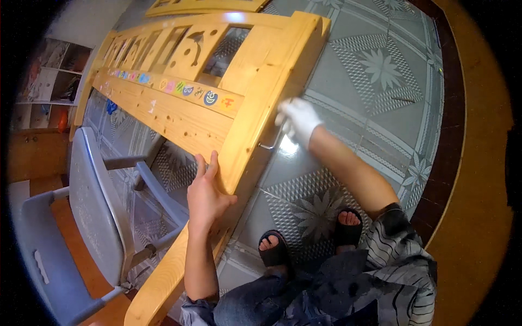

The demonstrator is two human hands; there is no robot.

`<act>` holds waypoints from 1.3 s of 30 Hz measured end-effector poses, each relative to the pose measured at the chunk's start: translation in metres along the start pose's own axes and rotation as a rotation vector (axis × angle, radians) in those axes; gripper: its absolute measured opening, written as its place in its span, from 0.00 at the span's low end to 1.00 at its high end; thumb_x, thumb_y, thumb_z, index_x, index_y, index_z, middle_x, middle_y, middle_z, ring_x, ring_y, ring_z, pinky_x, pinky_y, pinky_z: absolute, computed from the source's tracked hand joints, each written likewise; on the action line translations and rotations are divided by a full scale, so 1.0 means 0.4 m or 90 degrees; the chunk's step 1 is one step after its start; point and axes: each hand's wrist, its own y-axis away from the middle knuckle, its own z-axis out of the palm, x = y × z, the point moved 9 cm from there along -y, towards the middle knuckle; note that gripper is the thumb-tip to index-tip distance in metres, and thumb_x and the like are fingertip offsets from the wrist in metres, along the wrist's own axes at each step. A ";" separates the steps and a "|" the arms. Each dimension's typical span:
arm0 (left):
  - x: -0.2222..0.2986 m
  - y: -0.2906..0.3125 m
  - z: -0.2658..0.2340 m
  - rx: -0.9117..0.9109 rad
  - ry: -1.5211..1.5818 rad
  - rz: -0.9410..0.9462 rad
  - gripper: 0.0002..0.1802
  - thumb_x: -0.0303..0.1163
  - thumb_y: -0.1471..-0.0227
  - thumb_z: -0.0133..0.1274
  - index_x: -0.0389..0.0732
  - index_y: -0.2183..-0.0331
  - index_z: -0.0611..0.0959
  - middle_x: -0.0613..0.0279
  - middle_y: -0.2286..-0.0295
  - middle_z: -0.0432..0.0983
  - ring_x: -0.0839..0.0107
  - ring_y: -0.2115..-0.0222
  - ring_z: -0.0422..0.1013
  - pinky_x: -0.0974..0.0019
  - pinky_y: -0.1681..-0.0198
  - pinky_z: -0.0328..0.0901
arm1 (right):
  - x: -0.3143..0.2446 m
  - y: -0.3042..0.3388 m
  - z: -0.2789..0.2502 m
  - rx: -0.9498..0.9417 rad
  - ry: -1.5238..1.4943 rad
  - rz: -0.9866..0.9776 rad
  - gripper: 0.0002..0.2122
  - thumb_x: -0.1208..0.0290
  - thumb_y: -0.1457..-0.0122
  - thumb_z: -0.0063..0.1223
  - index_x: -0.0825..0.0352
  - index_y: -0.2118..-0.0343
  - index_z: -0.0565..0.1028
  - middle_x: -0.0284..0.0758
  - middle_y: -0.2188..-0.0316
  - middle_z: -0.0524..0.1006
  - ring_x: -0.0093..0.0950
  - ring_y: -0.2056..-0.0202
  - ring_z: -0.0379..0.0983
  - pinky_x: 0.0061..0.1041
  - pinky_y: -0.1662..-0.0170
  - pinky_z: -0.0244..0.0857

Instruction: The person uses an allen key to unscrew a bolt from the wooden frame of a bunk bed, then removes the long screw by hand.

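Note:
A long pale wooden bed panel (pixel 179 117), with slats, cut-out shapes and a row of colourful stickers, slants across the view. My bare left hand (pixel 209 187) lies against its near post (pixel 263 103), fingers stretched out and thumb apart. From the post's right side sticks a bent metal rod (pixel 266 146), shaped like a hex key. My right hand (pixel 299 118), in a white glove, is beside the post just above this rod. Its fingers look bent but are blurred, and whether they touch the rod cannot be made out.
A grey-blue folding chair (pixel 98 201) stands to the left, close to the panel. Shelves (pixel 54 81) with assorted items are behind it. Another wooden piece (pixel 206 5) lies at the far edge. A thin dark rod (pixel 402 100) lies on the patterned tile floor (pixel 353 130).

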 end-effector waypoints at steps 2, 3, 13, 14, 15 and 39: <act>-0.001 0.001 0.003 0.016 -0.030 0.020 0.56 0.29 0.85 0.63 0.43 0.46 0.61 0.35 0.47 0.49 0.49 0.59 0.68 0.62 0.57 0.66 | -0.079 0.026 0.012 0.023 0.098 -0.048 0.10 0.68 0.46 0.39 0.71 0.72 0.70 0.38 0.81 0.73 0.23 0.83 0.68 0.23 0.84 0.61; 0.003 0.000 0.009 0.021 -0.033 0.027 0.56 0.29 0.85 0.63 0.42 0.46 0.61 0.34 0.47 0.49 0.49 0.59 0.68 0.61 0.57 0.66 | -0.119 0.043 0.020 0.037 0.157 -0.110 0.11 0.68 0.46 0.39 0.71 0.72 0.70 0.38 0.80 0.74 0.25 0.83 0.68 0.24 0.82 0.62; 0.005 0.004 0.028 0.005 -0.063 0.050 0.57 0.31 0.83 0.64 0.41 0.45 0.58 0.33 0.47 0.48 0.48 0.60 0.68 0.61 0.57 0.66 | 0.133 0.337 0.291 -0.082 0.898 -0.744 0.05 0.70 0.57 0.46 0.64 0.77 0.70 0.32 0.77 0.67 0.27 0.75 0.69 0.24 0.76 0.67; 0.006 0.002 0.028 0.004 -0.065 0.049 0.57 0.31 0.83 0.64 0.41 0.45 0.58 0.33 0.47 0.48 0.48 0.60 0.68 0.61 0.57 0.66 | 0.153 0.293 0.250 -0.067 0.944 -0.647 0.06 0.71 0.57 0.46 0.64 0.75 0.70 0.31 0.76 0.68 0.27 0.75 0.69 0.24 0.75 0.67; 0.007 0.004 0.026 0.006 -0.054 0.051 0.57 0.31 0.83 0.64 0.41 0.45 0.58 0.33 0.47 0.48 0.48 0.60 0.68 0.61 0.57 0.66 | 0.161 0.255 0.209 -0.051 0.988 -0.542 0.06 0.71 0.56 0.46 0.64 0.73 0.70 0.31 0.75 0.68 0.27 0.75 0.70 0.25 0.75 0.67; 0.006 0.002 0.028 -0.007 0.001 0.037 0.59 0.28 0.84 0.66 0.41 0.44 0.57 0.34 0.46 0.45 0.49 0.54 0.62 0.63 0.54 0.63 | -0.099 0.455 0.270 -0.171 0.432 -0.811 0.06 0.76 0.58 0.48 0.66 0.73 0.69 0.37 0.76 0.72 0.33 0.68 0.70 0.30 0.58 0.62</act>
